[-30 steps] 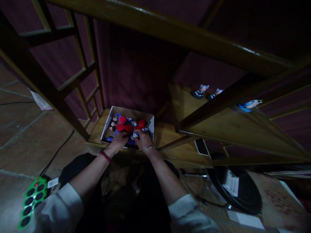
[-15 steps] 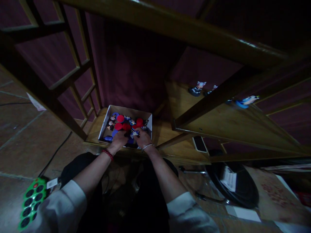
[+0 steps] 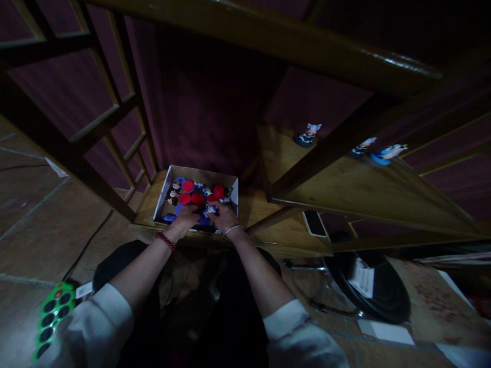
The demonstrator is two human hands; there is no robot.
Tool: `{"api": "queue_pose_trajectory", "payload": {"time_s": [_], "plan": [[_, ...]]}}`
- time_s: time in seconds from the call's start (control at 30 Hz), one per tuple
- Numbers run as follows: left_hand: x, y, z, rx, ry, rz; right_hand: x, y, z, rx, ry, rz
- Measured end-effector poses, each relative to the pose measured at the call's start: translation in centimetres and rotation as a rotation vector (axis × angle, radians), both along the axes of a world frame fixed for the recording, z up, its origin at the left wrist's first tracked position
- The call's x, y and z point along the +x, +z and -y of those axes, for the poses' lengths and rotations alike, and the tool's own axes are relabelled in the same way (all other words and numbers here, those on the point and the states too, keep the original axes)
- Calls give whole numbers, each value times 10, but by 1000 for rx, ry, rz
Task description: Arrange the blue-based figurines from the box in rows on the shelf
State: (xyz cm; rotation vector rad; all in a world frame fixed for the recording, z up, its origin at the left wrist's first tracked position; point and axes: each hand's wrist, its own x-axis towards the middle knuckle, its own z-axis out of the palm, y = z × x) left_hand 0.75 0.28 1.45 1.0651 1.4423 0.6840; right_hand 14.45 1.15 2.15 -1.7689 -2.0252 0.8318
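An open cardboard box sits on the lowest wooden shelf. It holds several small toy figures with red bases and blue bases. My left hand is inside the box at its near edge, fingers curled over the figures. Beside it my right hand grips a small blue and white figure. What the left hand holds is hidden.
A higher shelf on the right carries a few standing figures. A phone lies on the low shelf. A green power strip and a black round stand lie on the tiled floor.
The view has drifted slightly; both hands stay in the box and have shifted only a little among the figures.
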Motion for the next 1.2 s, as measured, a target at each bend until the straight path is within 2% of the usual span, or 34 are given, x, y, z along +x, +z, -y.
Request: {"api": "queue_pose_trajectory", "payload": {"time_s": [0.27,0.5,0.9,1.2], "plan": [[-2,0,-1,-50,45,130,-1,1,0,-11,10,6],[-6,2,0,-84,185,248,1,-3,-2,-15,-22,-38],[-9,6,0,-81,181,306,5,-18,-8,-36,-46,-147],[-11,2,0,-79,202,342,4,-16,-7,-17,-27,-178]]}}
